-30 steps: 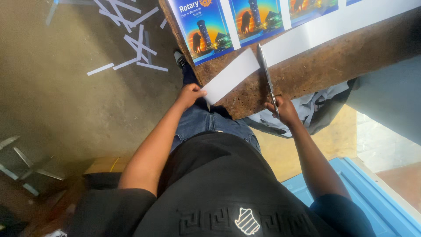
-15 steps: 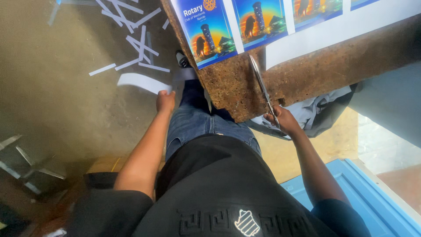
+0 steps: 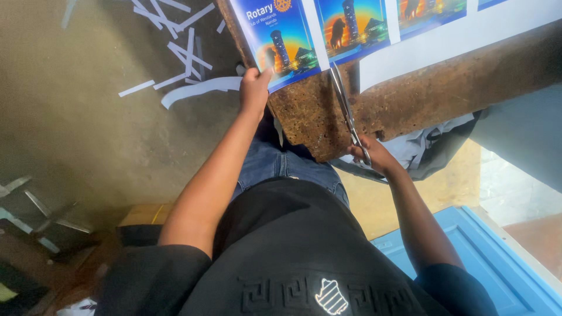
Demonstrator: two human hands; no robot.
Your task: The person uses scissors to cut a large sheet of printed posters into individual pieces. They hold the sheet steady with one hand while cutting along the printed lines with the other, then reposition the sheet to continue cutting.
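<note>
Head view, left hand: we see the left hand (image 3: 254, 88) closed in a pinch on the near corner of the printed sheet (image 3: 293, 35), thumb on top.
Head view, right hand: the right hand (image 3: 370, 153) is wrapped shut around the handles of the scissors (image 3: 345, 108).
Scissors: long blades lie on the desk (image 3: 410, 93), tips at the white gap between 2 of the blue and orange pictures.
Printed sheet: it lies flat on the desk, its left corner over the edge.
Floor: a curved white strip (image 3: 199, 89) lies on the floor (image 3: 88, 129) just beside the left hand, among thinner paper offcuts (image 3: 181, 50).
</note>
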